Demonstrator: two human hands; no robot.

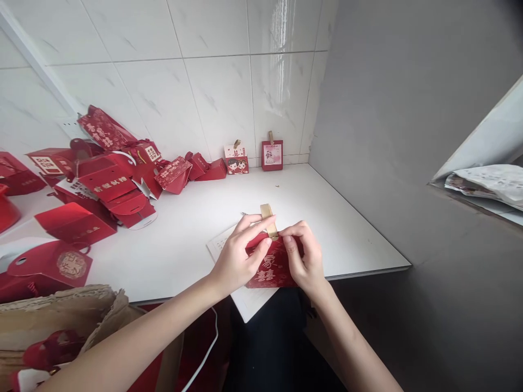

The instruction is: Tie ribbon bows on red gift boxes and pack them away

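Below the counter's (175, 250) near edge, a torn cardboard box (41, 313) with red pieces inside stands at the left, and a white cable (217, 326) hangs beside the dark clothing of the person's lap. Just above, at the front edge, a red box (273, 267) with pale characters is held over white paper (253, 302). The left hand (241, 253) is partly curled, its thumb and outstretched fingers closed about a gold strip (266, 211) that rises from the box's top. The right hand (306, 256), fingers bent, pinches the top edge just beside the strip with thumb and forefinger. Farther off, red cartons (118, 182) lie heaped along the left. At the back, a white-and-red box (237, 163) and a small red box (266, 162), both gold-topped, stand near the tiled wall (216, 92).
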